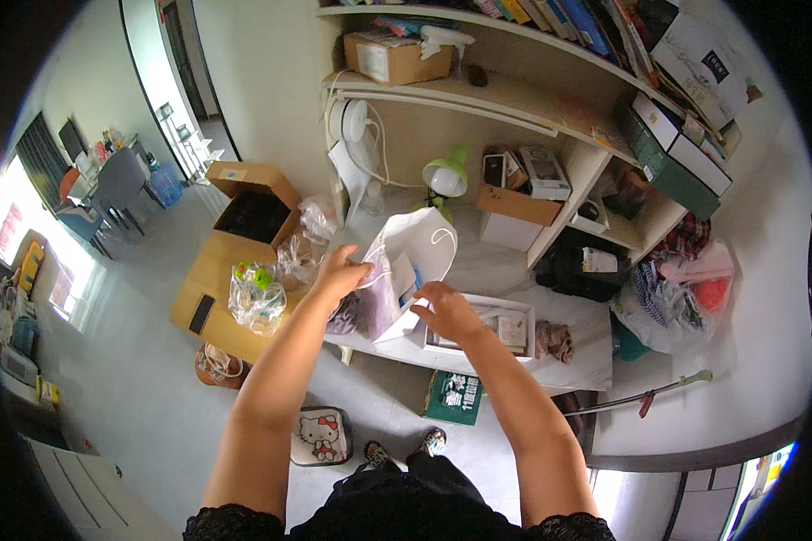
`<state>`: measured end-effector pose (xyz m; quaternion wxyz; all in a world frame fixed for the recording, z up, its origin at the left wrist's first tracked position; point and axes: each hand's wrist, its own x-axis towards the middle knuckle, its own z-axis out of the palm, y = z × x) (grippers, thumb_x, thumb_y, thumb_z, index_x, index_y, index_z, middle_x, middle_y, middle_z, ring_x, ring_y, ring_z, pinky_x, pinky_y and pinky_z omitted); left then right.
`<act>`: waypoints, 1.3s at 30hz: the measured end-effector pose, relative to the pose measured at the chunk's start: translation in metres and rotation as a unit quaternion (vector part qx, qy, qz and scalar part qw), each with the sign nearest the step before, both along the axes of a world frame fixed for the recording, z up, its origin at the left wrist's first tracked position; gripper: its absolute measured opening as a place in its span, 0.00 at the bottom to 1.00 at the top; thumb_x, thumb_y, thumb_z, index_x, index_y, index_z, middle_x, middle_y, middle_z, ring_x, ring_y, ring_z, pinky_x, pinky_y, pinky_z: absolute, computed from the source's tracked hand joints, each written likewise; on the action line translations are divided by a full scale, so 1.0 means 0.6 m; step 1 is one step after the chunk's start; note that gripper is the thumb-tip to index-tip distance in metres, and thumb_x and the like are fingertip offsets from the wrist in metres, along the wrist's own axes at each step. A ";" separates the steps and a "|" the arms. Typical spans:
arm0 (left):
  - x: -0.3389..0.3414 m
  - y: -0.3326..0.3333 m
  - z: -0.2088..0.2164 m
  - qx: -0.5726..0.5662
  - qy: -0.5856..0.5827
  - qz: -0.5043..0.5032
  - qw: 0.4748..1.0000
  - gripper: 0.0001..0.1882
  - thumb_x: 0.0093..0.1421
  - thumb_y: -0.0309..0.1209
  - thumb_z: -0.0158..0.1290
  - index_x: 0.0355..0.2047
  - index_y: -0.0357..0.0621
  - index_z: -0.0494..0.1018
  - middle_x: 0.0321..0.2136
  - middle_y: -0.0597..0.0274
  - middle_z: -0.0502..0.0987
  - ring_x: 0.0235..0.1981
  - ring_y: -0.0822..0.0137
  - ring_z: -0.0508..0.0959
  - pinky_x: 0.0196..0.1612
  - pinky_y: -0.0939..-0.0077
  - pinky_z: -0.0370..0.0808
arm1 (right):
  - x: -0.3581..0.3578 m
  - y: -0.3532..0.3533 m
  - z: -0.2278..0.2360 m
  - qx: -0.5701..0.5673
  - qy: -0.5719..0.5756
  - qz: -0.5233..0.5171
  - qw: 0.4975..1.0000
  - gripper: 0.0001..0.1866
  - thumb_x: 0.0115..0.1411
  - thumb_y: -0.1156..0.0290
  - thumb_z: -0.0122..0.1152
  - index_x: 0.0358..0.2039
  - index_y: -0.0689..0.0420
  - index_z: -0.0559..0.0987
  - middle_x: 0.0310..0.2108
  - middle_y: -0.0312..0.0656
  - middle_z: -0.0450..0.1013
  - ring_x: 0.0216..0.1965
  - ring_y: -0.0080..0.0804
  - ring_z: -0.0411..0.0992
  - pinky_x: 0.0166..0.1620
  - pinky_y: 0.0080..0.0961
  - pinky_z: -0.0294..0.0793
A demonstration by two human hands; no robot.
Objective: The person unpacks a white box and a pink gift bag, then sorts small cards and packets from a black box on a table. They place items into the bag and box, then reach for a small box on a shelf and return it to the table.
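Observation:
A white paper bag [431, 236] stands tilted on the marble-patterned desk, its mouth spread and a thin cord handle at its rim. Inside it show pale and blue flat items, only partly visible. My left hand [341, 275] is closed on the bag's left rim, thumb and fingers over the edge. At the bag's near right edge, my right hand [448, 311] has its thumb and fingers on the paper, curled. Just beneath the right hand lies an open white box [525, 332] with small packages in it. Dark crumpled cloth [344, 317] sits beside the bag's left side.
A green lamp [446, 176] and a carton of small boxes [521, 204] stand behind. On the wooden table at left are a phone [201, 313], a clear plastic bag [256, 307] and an open cardboard box [254, 194]. A green box [452, 398] is on the floor.

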<state>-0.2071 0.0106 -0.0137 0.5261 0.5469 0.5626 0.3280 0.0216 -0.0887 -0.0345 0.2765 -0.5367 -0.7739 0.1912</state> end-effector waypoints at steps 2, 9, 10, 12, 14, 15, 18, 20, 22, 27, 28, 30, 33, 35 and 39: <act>0.004 -0.013 0.018 -0.017 -0.038 0.012 0.999 0.32 0.56 0.29 0.60 0.59 0.37 0.61 0.29 0.61 0.77 0.28 0.74 0.76 0.29 0.80 0.74 | 0.004 0.002 -0.008 0.053 0.021 0.027 0.998 0.16 0.55 0.66 0.62 0.42 0.61 0.77 0.46 0.53 0.72 0.49 0.50 0.70 0.53 0.37 0.70; 0.032 -0.029 0.035 -0.032 -0.097 0.051 0.993 0.31 0.56 0.34 0.62 0.56 0.35 0.64 0.30 0.59 0.77 0.30 0.73 0.77 0.31 0.78 0.75 | 0.048 0.013 0.020 0.003 -0.041 0.054 0.998 0.27 0.57 0.62 0.60 0.56 0.55 0.70 0.60 0.54 0.61 0.52 0.51 0.70 0.54 0.37 0.71; 0.034 -0.026 0.036 -0.028 -0.104 0.047 0.993 0.31 0.56 0.35 0.61 0.56 0.35 0.64 0.30 0.59 0.77 0.30 0.73 0.77 0.31 0.79 0.75 | 0.055 0.018 0.023 -0.002 -0.036 0.059 0.998 0.27 0.57 0.62 0.60 0.56 0.55 0.70 0.60 0.54 0.61 0.52 0.51 0.70 0.54 0.37 0.71; 0.027 -0.019 0.032 -0.025 -0.118 0.043 0.992 0.30 0.57 0.36 0.61 0.55 0.35 0.65 0.30 0.60 0.77 0.30 0.73 0.77 0.32 0.79 0.75 | 0.065 0.029 0.027 0.005 -0.012 0.066 0.998 0.27 0.56 0.62 0.60 0.56 0.55 0.70 0.60 0.54 0.61 0.52 0.51 0.70 0.54 0.37 0.70; 0.017 -0.007 0.025 -0.031 -0.093 0.021 0.995 0.26 0.59 0.40 0.58 0.53 0.39 0.67 0.30 0.61 0.77 0.29 0.73 0.77 0.32 0.78 0.75 | 0.082 0.038 0.029 0.007 -0.006 0.068 0.998 0.27 0.57 0.62 0.61 0.56 0.55 0.69 0.60 0.54 0.61 0.52 0.50 0.70 0.55 0.37 0.70; 0.006 -0.002 0.025 -0.028 -0.087 0.008 0.996 0.26 0.60 0.41 0.57 0.53 0.40 0.68 0.31 0.61 0.77 0.29 0.73 0.77 0.32 0.78 0.74 | 0.090 0.045 0.030 0.010 -0.009 0.068 0.998 0.27 0.57 0.62 0.61 0.56 0.55 0.69 0.60 0.53 0.61 0.52 0.50 0.70 0.55 0.37 0.70; 0.017 0.010 0.070 -0.044 -0.020 0.003 0.999 0.27 0.60 0.48 0.54 0.51 0.42 0.69 0.33 0.61 0.77 0.29 0.74 0.76 0.34 0.78 0.73 | 0.120 0.065 0.046 -0.037 -0.008 0.046 0.998 0.26 0.58 0.62 0.60 0.56 0.55 0.70 0.60 0.50 0.62 0.54 0.49 0.68 0.56 0.37 0.68; -0.008 0.033 0.061 -0.041 -0.051 0.003 0.998 0.28 0.60 0.50 0.54 0.51 0.41 0.69 0.34 0.61 0.78 0.31 0.73 0.76 0.35 0.78 0.73 | 0.142 0.087 0.055 -0.040 -0.003 0.040 0.998 0.25 0.58 0.63 0.59 0.55 0.55 0.70 0.60 0.48 0.62 0.55 0.49 0.67 0.57 0.36 0.68; -0.019 0.049 0.061 -0.021 -0.045 -0.005 0.999 0.30 0.60 0.50 0.54 0.53 0.40 0.68 0.35 0.60 0.78 0.31 0.73 0.76 0.35 0.78 0.73 | 0.160 0.107 0.051 -0.070 0.025 0.004 0.997 0.24 0.58 0.63 0.59 0.55 0.55 0.71 0.59 0.48 0.63 0.53 0.48 0.69 0.56 0.36 0.69; -0.012 0.074 0.076 0.017 -0.053 -0.025 0.998 0.31 0.60 0.48 0.54 0.56 0.38 0.66 0.37 0.56 0.78 0.32 0.71 0.77 0.36 0.78 0.72 | 0.217 0.141 0.061 -0.093 0.037 -0.068 0.993 0.23 0.59 0.62 0.58 0.53 0.56 0.72 0.57 0.50 0.65 0.49 0.44 0.72 0.53 0.35 0.71; -0.010 0.077 0.078 0.024 -0.051 -0.025 0.998 0.31 0.61 0.48 0.54 0.56 0.38 0.66 0.37 0.56 0.78 0.32 0.71 0.77 0.36 0.77 0.72 | 0.224 0.142 0.065 -0.099 0.046 -0.078 0.991 0.23 0.59 0.62 0.58 0.53 0.56 0.73 0.57 0.51 0.65 0.48 0.43 0.73 0.52 0.35 0.72; -0.009 0.083 0.086 0.030 -0.045 -0.024 0.998 0.30 0.61 0.46 0.54 0.55 0.37 0.66 0.37 0.55 0.78 0.32 0.70 0.77 0.37 0.76 0.73 | 0.232 0.146 0.074 -0.105 0.067 -0.094 0.988 0.22 0.59 0.62 0.58 0.52 0.57 0.73 0.56 0.52 0.66 0.45 0.41 0.75 0.50 0.34 0.73; -0.005 0.089 0.091 0.032 -0.040 -0.032 0.998 0.27 0.62 0.44 0.52 0.54 0.36 0.67 0.37 0.56 0.77 0.33 0.72 0.75 0.38 0.77 0.74 | 0.254 0.141 0.071 -0.087 0.063 -0.094 0.990 0.22 0.58 0.62 0.60 0.51 0.57 0.74 0.52 0.51 0.69 0.42 0.40 0.76 0.49 0.32 0.73; 0.001 0.092 0.101 0.045 -0.029 -0.031 0.998 0.27 0.62 0.43 0.53 0.54 0.36 0.67 0.37 0.56 0.77 0.33 0.71 0.76 0.38 0.76 0.74 | 0.275 0.140 0.065 -0.068 0.086 -0.089 0.990 0.22 0.57 0.62 0.60 0.50 0.58 0.75 0.50 0.51 0.71 0.41 0.40 0.76 0.48 0.32 0.73; 0.044 0.088 0.137 0.128 -0.020 -0.047 0.990 0.24 0.62 0.38 0.54 0.52 0.34 0.68 0.37 0.59 0.77 0.37 0.70 0.76 0.40 0.77 0.73 | 0.303 0.140 0.075 -0.048 0.098 -0.070 0.991 0.22 0.56 0.62 0.62 0.50 0.58 0.75 0.44 0.50 0.75 0.39 0.40 0.77 0.45 0.32 0.74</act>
